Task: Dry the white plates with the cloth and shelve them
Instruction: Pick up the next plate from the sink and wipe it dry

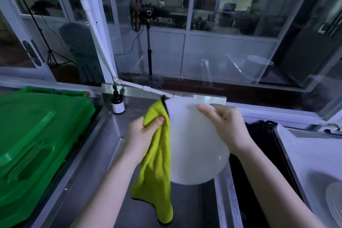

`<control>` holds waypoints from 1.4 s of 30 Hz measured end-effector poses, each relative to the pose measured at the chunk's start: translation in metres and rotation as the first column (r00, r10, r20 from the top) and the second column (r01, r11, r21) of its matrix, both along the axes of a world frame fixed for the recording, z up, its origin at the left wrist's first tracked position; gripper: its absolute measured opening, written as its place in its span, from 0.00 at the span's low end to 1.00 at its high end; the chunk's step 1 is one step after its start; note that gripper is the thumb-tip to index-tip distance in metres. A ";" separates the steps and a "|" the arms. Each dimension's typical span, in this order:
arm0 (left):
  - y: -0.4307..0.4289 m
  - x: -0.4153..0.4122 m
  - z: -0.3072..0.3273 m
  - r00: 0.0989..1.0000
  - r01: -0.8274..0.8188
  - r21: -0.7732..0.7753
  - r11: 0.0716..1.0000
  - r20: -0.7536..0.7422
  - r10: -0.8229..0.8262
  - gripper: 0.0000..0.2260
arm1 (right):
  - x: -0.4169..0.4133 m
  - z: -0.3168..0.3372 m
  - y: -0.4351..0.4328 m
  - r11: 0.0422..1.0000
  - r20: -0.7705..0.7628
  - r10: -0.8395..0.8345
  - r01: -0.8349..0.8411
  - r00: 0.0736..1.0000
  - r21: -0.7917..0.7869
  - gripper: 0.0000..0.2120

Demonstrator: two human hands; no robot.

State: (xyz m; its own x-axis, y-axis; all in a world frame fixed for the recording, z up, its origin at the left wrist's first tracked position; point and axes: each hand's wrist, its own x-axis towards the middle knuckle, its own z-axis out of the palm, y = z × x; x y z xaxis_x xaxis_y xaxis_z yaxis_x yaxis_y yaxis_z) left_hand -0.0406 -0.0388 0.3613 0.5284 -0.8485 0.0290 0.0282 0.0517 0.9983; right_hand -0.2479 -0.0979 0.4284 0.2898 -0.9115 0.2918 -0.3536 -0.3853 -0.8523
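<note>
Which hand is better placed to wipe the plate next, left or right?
Left. The left hand grips the cloth at the left edge of the white plate; the right hand holds the plate's upper rim and is not free.

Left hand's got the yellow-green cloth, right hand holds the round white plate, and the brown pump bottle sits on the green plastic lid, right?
No: the head view shows the brown pump bottle standing on the steel counter beside the green plastic lid. The left hand does grip the yellow-green cloth, the right hand the round white plate.
</note>
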 end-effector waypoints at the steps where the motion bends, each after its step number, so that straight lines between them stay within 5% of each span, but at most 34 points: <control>1: 0.001 -0.009 -0.003 0.988 -0.094 0.027 0.995 -0.124 0.097 0.10 | 0.005 -0.003 0.003 0.993 0.137 -0.101 0.091 0.985 0.076 0.27; 4: 0.000 -0.044 -0.007 0.824 -0.377 0.241 0.894 -0.354 0.443 0.14 | 0.039 -0.028 0.021 0.864 0.456 -0.491 0.347 0.742 0.365 0.25; 6: 0.000 -0.050 -0.007 0.788 -0.404 0.280 0.871 -0.377 0.487 0.13 | 0.054 -0.046 0.035 0.819 0.507 -0.564 0.363 0.652 0.444 0.20; 11: 0.008 -0.009 0.002 0.943 -0.277 0.109 0.954 -0.159 0.292 0.11 | 0.012 -0.033 0.010 0.947 0.424 -0.201 0.064 0.883 0.315 0.08; 14: 0.007 0.008 0.011 0.991 -0.085 0.080 0.993 0.106 0.076 0.15 | -0.007 -0.002 -0.016 0.970 0.119 0.141 -0.162 0.983 0.183 0.20; 16: 0.000 0.012 0.016 0.963 0.050 0.071 0.996 0.260 -0.067 0.17 | 0.000 0.007 -0.019 0.957 -0.167 0.285 -0.268 0.944 0.115 0.25; 19: -0.004 0.007 0.017 0.894 0.182 0.099 0.978 0.397 -0.207 0.16 | 0.013 -0.001 -0.011 0.960 -0.367 0.247 -0.278 0.897 -0.031 0.26; 21: 0.001 0.010 0.010 0.950 0.176 0.095 0.980 0.246 -0.194 0.15 | 0.011 -0.006 -0.008 0.977 -0.261 0.193 -0.209 0.946 -0.037 0.26; 24: 0.008 0.004 -0.010 0.986 -0.005 0.091 0.996 -0.166 0.020 0.07 | 0.016 -0.014 -0.002 0.979 0.187 -0.076 0.038 0.979 0.201 0.22; 26: 0.006 -0.014 -0.019 0.913 -0.213 0.171 0.962 -0.316 0.259 0.10 | 0.036 -0.031 0.010 0.895 0.453 -0.391 0.214 0.802 0.392 0.18; 28: 0.003 -0.026 -0.022 0.847 -0.302 0.235 0.924 -0.377 0.373 0.12 | 0.055 -0.047 0.027 0.821 0.506 -0.541 0.289 0.672 0.493 0.16; 32: 0.003 -0.001 -0.020 0.878 -0.240 0.159 0.958 -0.386 0.284 0.11 | 0.032 -0.045 0.015 0.908 0.461 -0.258 0.050 0.849 0.417 0.15; 34: 0.005 0.013 -0.018 0.955 -0.158 0.100 0.982 -0.239 0.177 0.11 | 0.009 -0.024 -0.007 0.940 0.430 -0.044 -0.108 0.902 0.323 0.14; 36: 0.003 0.017 -0.009 0.999 -0.039 0.073 0.997 -0.035 0.042 0.10 | 0.000 -0.003 -0.020 0.962 0.229 0.131 -0.179 0.965 0.204 0.12; 39: -0.005 0.018 0.006 0.965 0.126 0.066 0.990 0.225 -0.138 0.13 | 0.003 0.002 -0.025 0.970 -0.180 0.242 -0.232 0.953 0.076 0.16; 42: -0.007 0.013 0.009 0.935 0.230 0.099 0.968 0.255 -0.248 0.21 | 0.005 -0.005 -0.014 0.961 -0.162 0.247 -0.221 0.955 0.165 0.16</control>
State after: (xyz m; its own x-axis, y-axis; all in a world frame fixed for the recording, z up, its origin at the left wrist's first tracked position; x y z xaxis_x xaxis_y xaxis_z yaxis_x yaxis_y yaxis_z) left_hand -0.0278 -0.0455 0.3702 0.2907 -0.9536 0.0786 -0.2323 0.0093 0.9726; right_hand -0.2430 -0.1120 0.4238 0.5356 -0.8400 0.0864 -0.4204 -0.3540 -0.8355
